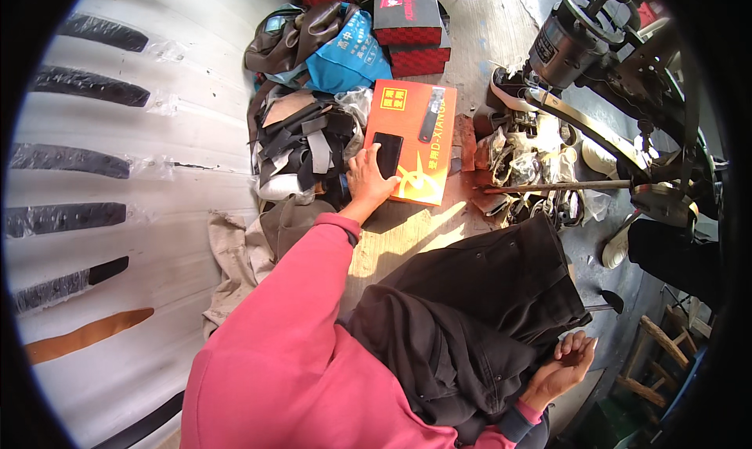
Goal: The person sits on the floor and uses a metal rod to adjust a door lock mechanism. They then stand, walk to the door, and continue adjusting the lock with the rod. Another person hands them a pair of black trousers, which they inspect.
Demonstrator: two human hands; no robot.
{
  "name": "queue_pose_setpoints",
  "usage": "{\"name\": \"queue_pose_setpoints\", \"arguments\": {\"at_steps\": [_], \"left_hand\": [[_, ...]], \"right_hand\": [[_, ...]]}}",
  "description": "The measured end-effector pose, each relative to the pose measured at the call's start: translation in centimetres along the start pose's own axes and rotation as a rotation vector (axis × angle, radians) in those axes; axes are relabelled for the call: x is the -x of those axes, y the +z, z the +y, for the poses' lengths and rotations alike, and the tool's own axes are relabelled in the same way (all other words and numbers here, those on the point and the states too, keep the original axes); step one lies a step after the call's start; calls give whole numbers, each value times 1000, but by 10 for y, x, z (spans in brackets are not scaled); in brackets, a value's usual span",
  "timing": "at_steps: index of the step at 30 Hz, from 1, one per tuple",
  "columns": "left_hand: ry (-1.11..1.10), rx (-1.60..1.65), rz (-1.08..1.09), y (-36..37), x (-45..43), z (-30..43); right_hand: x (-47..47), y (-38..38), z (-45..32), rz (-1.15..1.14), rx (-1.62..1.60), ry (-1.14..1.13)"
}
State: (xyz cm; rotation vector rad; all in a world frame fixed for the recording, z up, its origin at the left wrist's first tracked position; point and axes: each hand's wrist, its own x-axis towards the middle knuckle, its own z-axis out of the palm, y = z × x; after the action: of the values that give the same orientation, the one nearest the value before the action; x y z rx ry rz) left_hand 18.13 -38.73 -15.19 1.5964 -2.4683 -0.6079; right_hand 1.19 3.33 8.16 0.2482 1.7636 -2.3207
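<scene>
My left hand (369, 176) reaches forward to a black smartphone (389, 154) on an orange-red cardboard box (385, 117). Its fingers lie along the phone's left edge and the thumb is at the lower right corner. Beside the phone on the lid rests a flat metal blade with a black handle (432, 115). Low on the right, my right hand (561, 367) is palm up with loosely curled fingers, and I see nothing in it. Dark brown-black cloth (464, 331) covers my lap, close to that hand.
Black-and-red boxes (408, 14), a blue bag (346, 55) and leather scraps (305, 131) stand ahead. To the right are a machine with a metal motor (555, 52), a wooden rod (558, 186), shoes (599, 158) and wooden stool legs (664, 343). A pale wall (182, 225) runs along the left.
</scene>
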Motion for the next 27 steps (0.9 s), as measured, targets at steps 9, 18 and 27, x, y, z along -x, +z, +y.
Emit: {"name": "queue_pose_setpoints", "arguments": {"at_steps": [9,18,27], "left_hand": [[21,16,6,4,-6,-9],[425,169,102,-17,-4,6],[697,229,-311,61,-62,174]], "right_hand": [[-4,5,3,11,-23,51],[-3,11,2,-8,-11,58],[-1,19,-2,118,-31,72]]}}
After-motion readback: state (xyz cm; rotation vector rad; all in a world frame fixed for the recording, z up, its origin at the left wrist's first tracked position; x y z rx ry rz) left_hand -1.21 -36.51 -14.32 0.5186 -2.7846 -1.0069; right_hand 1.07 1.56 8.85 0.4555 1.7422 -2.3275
